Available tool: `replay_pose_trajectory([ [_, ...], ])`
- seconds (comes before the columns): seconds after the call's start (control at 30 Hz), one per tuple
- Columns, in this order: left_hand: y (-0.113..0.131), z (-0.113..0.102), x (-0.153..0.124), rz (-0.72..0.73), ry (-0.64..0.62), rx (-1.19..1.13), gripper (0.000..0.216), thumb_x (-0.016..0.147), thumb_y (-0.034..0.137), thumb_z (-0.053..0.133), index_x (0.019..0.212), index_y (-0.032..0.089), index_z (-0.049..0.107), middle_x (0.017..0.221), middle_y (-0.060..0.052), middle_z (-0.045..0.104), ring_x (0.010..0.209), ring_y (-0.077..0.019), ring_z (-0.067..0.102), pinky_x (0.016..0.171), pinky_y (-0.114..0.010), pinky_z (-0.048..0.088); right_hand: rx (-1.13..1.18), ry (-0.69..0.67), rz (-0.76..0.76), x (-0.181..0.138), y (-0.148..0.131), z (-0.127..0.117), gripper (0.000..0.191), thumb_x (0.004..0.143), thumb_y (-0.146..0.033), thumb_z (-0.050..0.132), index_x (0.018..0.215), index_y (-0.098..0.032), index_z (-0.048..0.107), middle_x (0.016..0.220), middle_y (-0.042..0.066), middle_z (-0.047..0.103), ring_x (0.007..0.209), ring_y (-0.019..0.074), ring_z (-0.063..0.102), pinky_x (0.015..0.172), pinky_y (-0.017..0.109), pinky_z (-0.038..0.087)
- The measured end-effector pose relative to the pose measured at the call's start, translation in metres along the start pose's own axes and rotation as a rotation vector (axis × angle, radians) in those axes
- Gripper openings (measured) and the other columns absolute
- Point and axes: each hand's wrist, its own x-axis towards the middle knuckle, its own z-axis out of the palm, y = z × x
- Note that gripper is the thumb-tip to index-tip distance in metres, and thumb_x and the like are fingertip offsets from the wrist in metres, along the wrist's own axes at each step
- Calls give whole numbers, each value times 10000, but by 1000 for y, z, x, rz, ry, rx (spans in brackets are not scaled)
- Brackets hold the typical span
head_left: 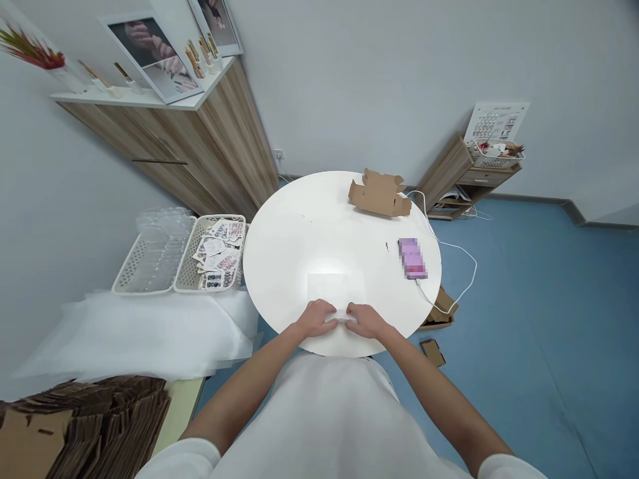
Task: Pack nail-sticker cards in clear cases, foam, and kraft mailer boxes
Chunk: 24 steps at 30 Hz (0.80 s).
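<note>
At the near side of the white round table (284,246), my left hand (318,318) and my right hand (366,320) are closed on the two ends of a small whitish wrapped bundle (341,317). What lies inside the bundle I cannot make out. A thin translucent white sheet (335,286) lies flat on the tabletop just beyond my hands and appears to run into the bundle. Farther back stands an unfolded brown cardboard box (379,194). To the right rests a phone with a blurred purple screen (412,258), a white cable attached.
Left of the table, one white basket (184,283) holds printed cards and another (124,279) holds clear plastic cases. Translucent sheets (150,332) are stacked nearer me, with flat brown cardboard (110,426) below. A wooden cabinet (224,133) stands behind; cartons (432,352) lie on the floor right.
</note>
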Motion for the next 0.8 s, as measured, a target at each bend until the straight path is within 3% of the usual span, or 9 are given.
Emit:
replay_pose_trajectory([
  [0.07, -4, -5, 4, -64, 5, -42, 363, 775, 479, 387, 955, 241, 594, 1041, -50, 550, 991, -220, 486, 837, -337, 370, 60, 12, 6, 8, 6, -8, 261, 780, -372, 451, 949, -196, 545, 916, 52, 596, 795, 173, 547, 671, 258, 370],
  [0.23, -25, -23, 16, -255, -143, -273, 365, 746, 496, 433, 903, 217, 608, 903, -33, 608, 823, -186, 562, 680, -263, 428, 168, 26, 115, 32, 19, -21, 334, 807, -442, 403, 950, -214, 601, 969, 69, 589, 839, 181, 560, 671, 261, 398],
  [0.47, -44, -22, 11, -502, -6, -51, 166, 740, 281, 434, 723, 179, 564, 727, -48, 599, 707, -195, 564, 588, -276, 404, 251, 214, 383, 50, 28, -6, 320, 781, -440, 439, 1014, -241, 530, 998, 43, 592, 852, 189, 555, 635, 271, 406],
  [0.57, -41, -18, 6, -548, 32, 13, 167, 738, 220, 406, 802, 174, 554, 806, -73, 587, 786, -223, 553, 637, -308, 403, 237, 311, 406, 49, 32, 5, 356, 786, -394, 431, 1096, -224, 473, 1084, 62, 543, 959, 209, 517, 725, 300, 415],
  [0.67, -31, -13, 2, -525, 196, 123, 350, 727, 197, 421, 1073, 164, 469, 1066, -120, 511, 982, -263, 483, 755, -357, 387, 169, 444, 448, 41, 36, 17, 451, 785, -364, 426, 1201, -195, 381, 1181, 107, 459, 1081, 257, 435, 829, 358, 386],
  [0.73, -23, -8, 1, -417, 319, 193, 481, 730, 185, 424, 1206, 175, 359, 1200, -125, 424, 1089, -266, 407, 840, -373, 351, 155, 518, 489, 31, 37, 28, 530, 793, -366, 404, 1268, -163, 284, 1238, 140, 398, 1143, 284, 376, 878, 396, 356],
  [0.8, -13, -1, 1, -248, 336, 218, 504, 748, 202, 424, 1242, 204, 323, 1262, -106, 377, 1146, -256, 350, 903, -378, 309, 198, 519, 536, 22, 35, 39, 595, 809, -375, 361, 1311, -118, 172, 1274, 168, 356, 1167, 284, 360, 893, 396, 355],
])
